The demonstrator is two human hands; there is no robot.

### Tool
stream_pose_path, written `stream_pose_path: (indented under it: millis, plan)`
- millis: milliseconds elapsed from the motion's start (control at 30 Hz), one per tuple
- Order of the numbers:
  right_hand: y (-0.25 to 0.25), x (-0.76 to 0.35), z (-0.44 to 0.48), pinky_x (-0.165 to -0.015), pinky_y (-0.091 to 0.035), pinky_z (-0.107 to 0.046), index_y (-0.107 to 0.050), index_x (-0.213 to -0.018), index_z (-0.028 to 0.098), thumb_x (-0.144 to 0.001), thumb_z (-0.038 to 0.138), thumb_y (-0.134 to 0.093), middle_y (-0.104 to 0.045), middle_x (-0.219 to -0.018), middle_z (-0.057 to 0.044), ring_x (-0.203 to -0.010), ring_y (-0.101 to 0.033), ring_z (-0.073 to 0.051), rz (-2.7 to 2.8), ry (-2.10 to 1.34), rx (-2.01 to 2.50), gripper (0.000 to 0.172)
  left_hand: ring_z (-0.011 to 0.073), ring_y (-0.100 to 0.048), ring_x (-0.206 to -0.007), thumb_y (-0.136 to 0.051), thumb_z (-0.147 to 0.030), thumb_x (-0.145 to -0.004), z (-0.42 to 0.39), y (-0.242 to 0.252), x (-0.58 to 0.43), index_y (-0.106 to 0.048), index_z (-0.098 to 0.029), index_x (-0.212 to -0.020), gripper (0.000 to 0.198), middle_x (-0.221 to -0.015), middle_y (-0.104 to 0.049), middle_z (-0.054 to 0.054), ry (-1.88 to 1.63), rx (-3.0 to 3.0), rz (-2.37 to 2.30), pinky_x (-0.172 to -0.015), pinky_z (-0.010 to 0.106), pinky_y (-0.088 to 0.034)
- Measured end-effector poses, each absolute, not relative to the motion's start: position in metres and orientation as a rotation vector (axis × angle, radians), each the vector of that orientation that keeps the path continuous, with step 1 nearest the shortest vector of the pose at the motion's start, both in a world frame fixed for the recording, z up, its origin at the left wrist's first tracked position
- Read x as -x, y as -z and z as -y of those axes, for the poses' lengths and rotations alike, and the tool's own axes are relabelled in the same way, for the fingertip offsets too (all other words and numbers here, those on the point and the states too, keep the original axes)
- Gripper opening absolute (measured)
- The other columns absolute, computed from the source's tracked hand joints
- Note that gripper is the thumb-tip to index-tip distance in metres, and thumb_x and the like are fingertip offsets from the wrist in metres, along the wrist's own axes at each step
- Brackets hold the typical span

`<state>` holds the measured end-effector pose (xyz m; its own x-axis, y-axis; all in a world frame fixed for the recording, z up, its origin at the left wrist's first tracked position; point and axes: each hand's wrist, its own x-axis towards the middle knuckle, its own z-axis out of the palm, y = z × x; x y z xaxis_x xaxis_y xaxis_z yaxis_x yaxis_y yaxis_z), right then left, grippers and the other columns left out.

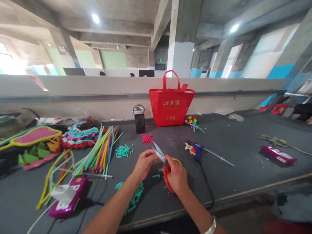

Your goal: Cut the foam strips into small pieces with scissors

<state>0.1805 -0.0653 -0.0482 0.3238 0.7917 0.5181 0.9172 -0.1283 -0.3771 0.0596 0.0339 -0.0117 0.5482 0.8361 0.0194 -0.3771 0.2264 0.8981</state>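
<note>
- Your right hand [177, 177], right of centre in the lower half of the frame, is wrapped round the handles of a pair of metal-bladed scissors with red and yellow grips [160, 152].
- The blades point up and to the left, near the middle of the frame, their tips slightly parted.
- Your left hand [144, 164], just left of them, has thumb and fingers brought together beside the blades — whether anything thin is pinched there, you cannot tell from this view.
- Those left fingertips are the main worry: they sit so near the cutting edges that a slip of the grip, or glancing away as the blades close, could nick them.
- A loose short teal piece [156, 176] lies on the dark grey tabletop [243, 182] between your wrists; a sweep of either forearm could push it out of sight.
- The lower pile of short teal pieces [137, 195] lies partly behind your left forearm, at the lower centre, and dragging that arm could scatter it towards the near edge.
- Past the scissor tips, the pile of short pinkish-red pieces [147, 139] sits close to the upper teal pile [123, 151]; a careless reach there could mix the colours.
- Right of centre, the blue glue gun [198, 152] trails a black cable [206, 182] past your right forearm — if your sleeveless arm snags it, the gun could be pulled round, and its nozzle may be hot.
</note>
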Motion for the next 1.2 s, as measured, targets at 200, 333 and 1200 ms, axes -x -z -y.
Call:
stream_pose_path:
  millis: [200,333,1200]
  plan:
    - [0.044,-0.180,0.067,-0.054,-0.034,-0.023,-0.058,-0.110,0.026,-0.079,0.014,-0.051,-0.067,-0.073,0.000,-0.062,-0.061,-0.016,1.515,0.214,2.007,0.034,0.0078,-0.052,-0.053,-0.079,-0.021,-0.059,-0.034,0.013,-0.060,-0.067,-0.014,-0.066,0.016,-0.060,-0.063,0.000,-0.878,-1.033,-0.537,-0.056,0.020,-0.041]
    - [0.044,-0.180,0.068,-0.055,-0.033,-0.023,-0.058,-0.110,0.026,-0.079,0.012,-0.050,-0.067,-0.074,0.001,-0.064,-0.062,-0.016,1.511,0.182,2.004,0.035,0.0072,-0.052,-0.054,-0.079,-0.020,-0.060,-0.035,0.015,-0.060,-0.067,-0.014,-0.066,0.014,-0.060,-0.062,-0.001,-0.877,-1.029,-0.519,-0.057,0.020,-0.040]
    - [0.033,-0.176,0.071,-0.053,-0.023,-0.024,-0.055,-0.104,0.028,-0.081,0.017,-0.051,-0.064,-0.072,0.003,-0.062,-0.058,-0.014,1.497,0.087,2.159,0.025,0.0082,-0.053,-0.055,-0.077,-0.019,-0.060,-0.033,0.014,-0.062,-0.068,-0.014,-0.067,0.013,-0.061,-0.063,0.000,-0.858,-1.054,-0.525,-0.058,0.021,-0.040]
